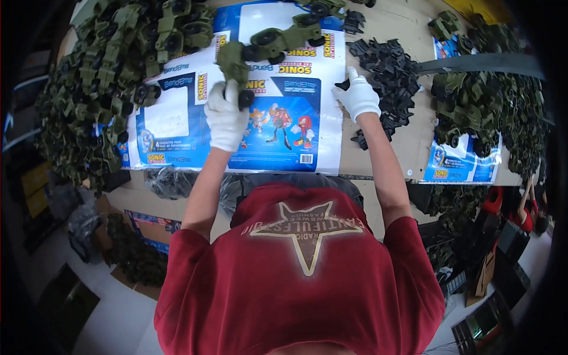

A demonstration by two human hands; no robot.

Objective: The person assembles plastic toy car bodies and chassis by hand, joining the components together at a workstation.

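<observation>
My left hand [227, 116], in a white glove, is closed around the near end of an olive-green toy military vehicle [232, 61] with black wheels. Further right, my right hand [360, 98], also gloved in white, pinches a small black plastic part [343, 85]. It is at the left edge of a heap of similar black plastic parts [390, 83]. Beyond my left hand, more green toy vehicles [284, 38] lie in a line on the printed blue-and-white sheet [201, 157]. The fingertips of my left hand are partly hidden behind the vehicle.
A tall heap of green toy vehicles [100, 71] covers the table's left side. Another heap [473, 100] stands at the right, behind a grey strip [482, 64]. Below the table at left, a cardboard box [133, 281] holds more green pieces. At far right another person [523, 216] is partly visible.
</observation>
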